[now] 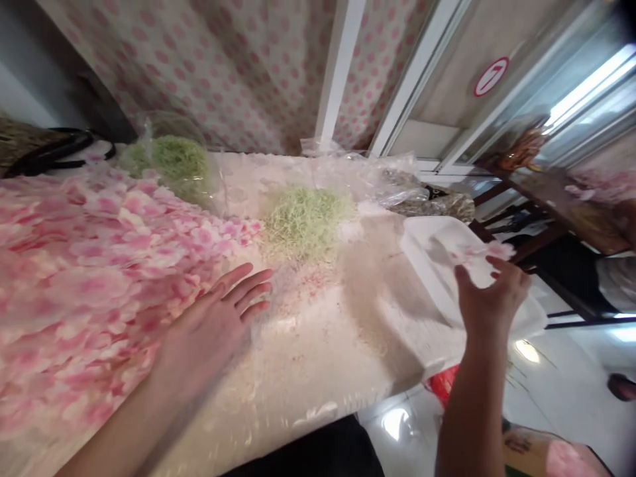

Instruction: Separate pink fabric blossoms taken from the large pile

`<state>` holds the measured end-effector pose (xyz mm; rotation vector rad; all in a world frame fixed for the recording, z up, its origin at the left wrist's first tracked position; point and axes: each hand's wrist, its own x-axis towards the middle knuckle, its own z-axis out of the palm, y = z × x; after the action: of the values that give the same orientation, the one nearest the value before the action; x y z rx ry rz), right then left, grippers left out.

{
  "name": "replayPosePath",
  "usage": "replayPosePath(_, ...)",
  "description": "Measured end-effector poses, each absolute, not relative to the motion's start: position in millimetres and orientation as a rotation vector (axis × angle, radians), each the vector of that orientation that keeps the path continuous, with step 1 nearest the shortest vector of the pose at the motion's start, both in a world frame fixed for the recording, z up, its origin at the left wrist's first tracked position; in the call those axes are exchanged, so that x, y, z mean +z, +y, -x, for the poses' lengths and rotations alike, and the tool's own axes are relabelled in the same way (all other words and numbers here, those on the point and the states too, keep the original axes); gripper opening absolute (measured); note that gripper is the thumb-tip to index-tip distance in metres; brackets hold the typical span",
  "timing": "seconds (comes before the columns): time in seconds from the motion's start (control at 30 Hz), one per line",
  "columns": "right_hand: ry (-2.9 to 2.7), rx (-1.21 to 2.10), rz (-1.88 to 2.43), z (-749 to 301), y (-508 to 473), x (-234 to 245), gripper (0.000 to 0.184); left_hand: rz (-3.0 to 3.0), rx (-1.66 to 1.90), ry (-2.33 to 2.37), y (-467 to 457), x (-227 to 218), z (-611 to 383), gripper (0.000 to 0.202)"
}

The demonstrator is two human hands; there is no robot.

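For handling as light as these petals seem to need, the right hand (491, 301), at the right of the frame, would do best to meet the pink blossom (501, 250) with fingertips only and lower it gently over the white tray (421, 262), since a hard pinch could crease it; its thumb and fingers stand apart, and whether they touch the blossom I cannot tell. The left hand (211, 324), left of centre, is open with its fingers apart, beside the petal pile (109, 265), and a flat, loose palm there should avoid dragging petals across the tabletop (318, 358). The pile fills the left of the frame, a thick overlapping heap shading from pale cream to deep pink, soft and thin-looking; the blossom at the tray's far side is paler and blurred, near the fingertips of the right hand
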<state>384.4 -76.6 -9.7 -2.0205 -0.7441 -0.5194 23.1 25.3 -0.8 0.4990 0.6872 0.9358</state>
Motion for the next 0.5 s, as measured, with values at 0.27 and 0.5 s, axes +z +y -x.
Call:
replayPosePath(0.27,-1.217,-0.206,1.849,-292,-74,-20,0.008,-0.441,0.892,0.580,30,-10,-22,0.013)
replayPosePath(0.5,-2.169,0.542,1.401,-218,-11,-7,0.021,-0.370,0.958,0.535,36,-7,-16,0.030)
